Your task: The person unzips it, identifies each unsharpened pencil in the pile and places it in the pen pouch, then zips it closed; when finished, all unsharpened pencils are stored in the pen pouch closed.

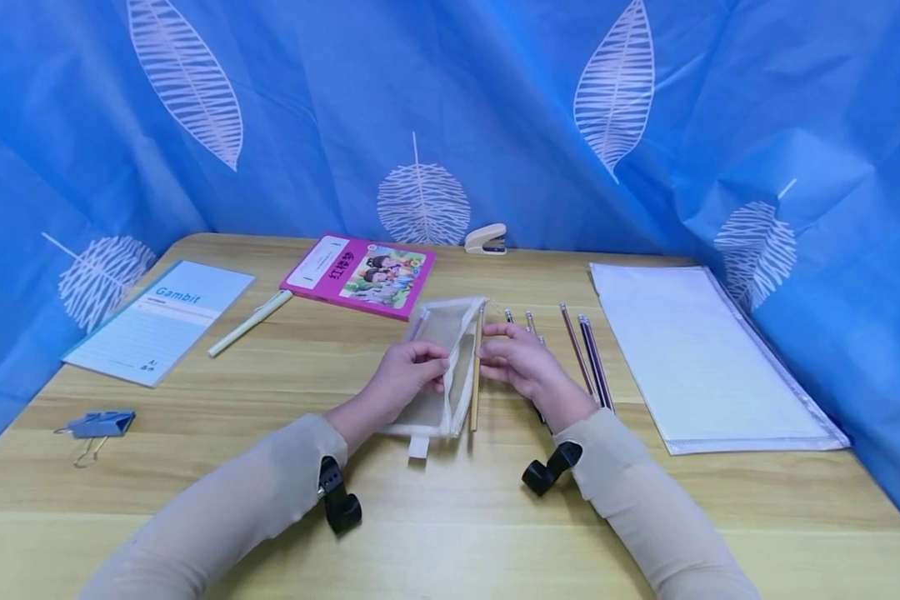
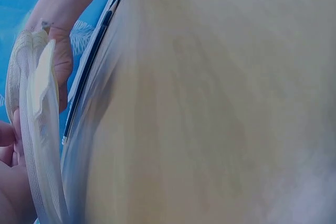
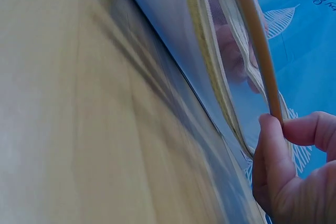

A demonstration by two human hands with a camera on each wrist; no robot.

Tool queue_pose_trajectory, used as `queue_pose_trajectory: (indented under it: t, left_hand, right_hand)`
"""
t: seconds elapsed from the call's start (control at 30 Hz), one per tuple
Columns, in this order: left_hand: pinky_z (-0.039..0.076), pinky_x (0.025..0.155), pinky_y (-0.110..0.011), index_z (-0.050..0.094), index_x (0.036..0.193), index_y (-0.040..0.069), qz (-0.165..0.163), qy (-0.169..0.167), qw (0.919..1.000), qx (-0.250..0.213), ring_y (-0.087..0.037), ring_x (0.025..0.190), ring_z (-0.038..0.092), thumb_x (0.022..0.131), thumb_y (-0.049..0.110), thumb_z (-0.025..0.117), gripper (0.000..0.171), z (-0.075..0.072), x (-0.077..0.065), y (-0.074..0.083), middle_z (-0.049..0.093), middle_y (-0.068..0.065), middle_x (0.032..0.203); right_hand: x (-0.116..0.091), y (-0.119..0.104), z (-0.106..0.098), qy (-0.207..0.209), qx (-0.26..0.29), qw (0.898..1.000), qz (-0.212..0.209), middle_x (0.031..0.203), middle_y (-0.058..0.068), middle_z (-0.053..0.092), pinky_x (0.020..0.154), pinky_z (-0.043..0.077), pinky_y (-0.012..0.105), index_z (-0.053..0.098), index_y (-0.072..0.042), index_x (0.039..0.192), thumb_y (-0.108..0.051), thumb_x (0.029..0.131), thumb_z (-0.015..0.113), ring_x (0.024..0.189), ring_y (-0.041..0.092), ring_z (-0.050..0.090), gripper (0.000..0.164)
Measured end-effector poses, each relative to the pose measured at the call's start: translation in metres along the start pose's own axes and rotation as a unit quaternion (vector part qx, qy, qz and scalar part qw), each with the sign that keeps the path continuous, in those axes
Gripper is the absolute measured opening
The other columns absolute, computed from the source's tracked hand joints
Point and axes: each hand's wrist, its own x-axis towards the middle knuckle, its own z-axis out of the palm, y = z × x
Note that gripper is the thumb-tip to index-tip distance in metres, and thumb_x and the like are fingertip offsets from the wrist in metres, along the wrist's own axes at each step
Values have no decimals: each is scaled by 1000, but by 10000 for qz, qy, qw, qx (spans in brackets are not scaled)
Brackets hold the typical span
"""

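Left hand [image 1: 403,377] pinches mesh pouch [image 1: 422,412] by open edge; right hand [image 1: 523,360] pinches yellow pencil [image 1: 476,403] in fingertips, just beside pouch mouth.

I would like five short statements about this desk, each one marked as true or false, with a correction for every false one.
1. The left hand grips the pouch at its edge. True.
2. The metal clip lies on top of the notebook. False: the clip lies on the table, apart from the notebook.
3. The right hand pinches a pencil. True.
4. The stapler is to the right of the pink book in the head view. True.
5. The pink book is under the notebook. False: the two lie apart, with the pink book to the right.
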Motion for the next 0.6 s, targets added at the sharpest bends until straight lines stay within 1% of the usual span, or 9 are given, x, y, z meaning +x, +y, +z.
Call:
queue_pose_trajectory:
  t: [0.2, 0.37, 0.6]
  left_hand:
    - [55, 59, -24, 62, 103, -8, 9, -96, 9999, 74, -10, 57, 57, 85, -1, 58, 19, 2, 1, 0, 62, -8, 85]
    - [55, 57, -23, 61, 102, -9, 32, -95, 9999, 30, -10, 56, 56, 85, -3, 58, 18, 5, 1, 1, 61, -7, 81]
    - [54, 58, -22, 62, 101, -8, 21, -124, 9999, 77, -10, 56, 56, 85, -3, 58, 17, 10, 0, 2, 62, -7, 83]
  right_hand:
    - [1, -1, 6, 113, -28, 9999, -27, 92, 12, 56, 69, 57, 26, 37, 2, 128, 11, 80, 51, 70, 14, 62, 51]
    - [2, 0, 8, 216, 8, 9998, 11, 88, 11, 56, 65, 57, 25, 37, 2, 128, 12, 80, 52, 67, 14, 62, 51]
    - [4, 3, 12, 292, 68, 9995, 30, 77, 10, 57, 64, 57, 23, 35, 3, 129, 14, 81, 53, 62, 14, 62, 52]
